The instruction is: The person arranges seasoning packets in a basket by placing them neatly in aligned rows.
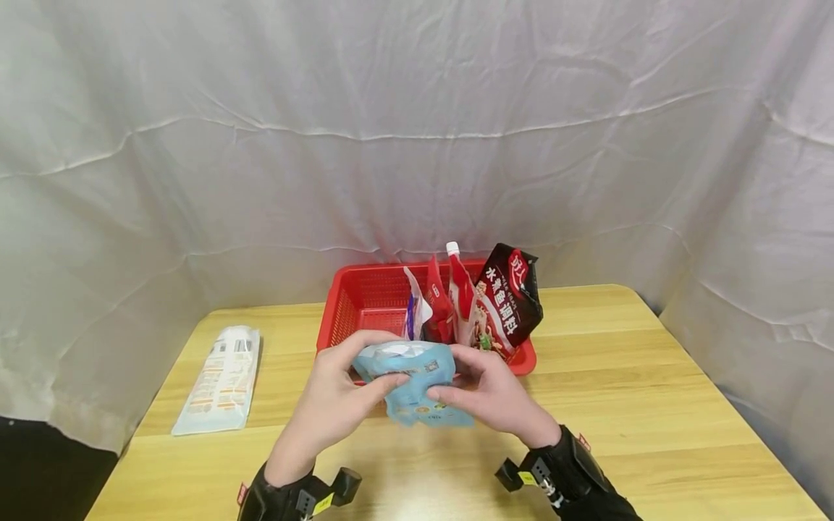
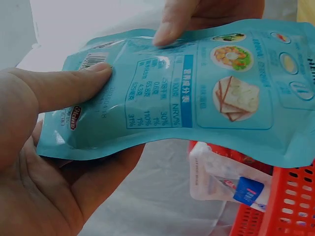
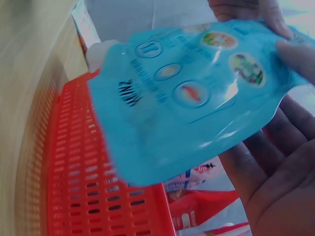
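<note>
A light blue Heinz food pouch is held up by both hands over the front of the red basket. My left hand pinches one end, thumb on the printed back and fingers behind. On the other side my right hand pinches it too, its thumb pressed on the face. In the left wrist view the pouch shows a nutrition table and food pictures. Its lower part hangs free of the fingers in the right wrist view, where the pouch slants over the basket wall.
Standing in the basket's right half are a white pouch with blue print, a red packet, a white-capped red pouch and a black seasoning bag. A white printed packet lies on the wooden table at left.
</note>
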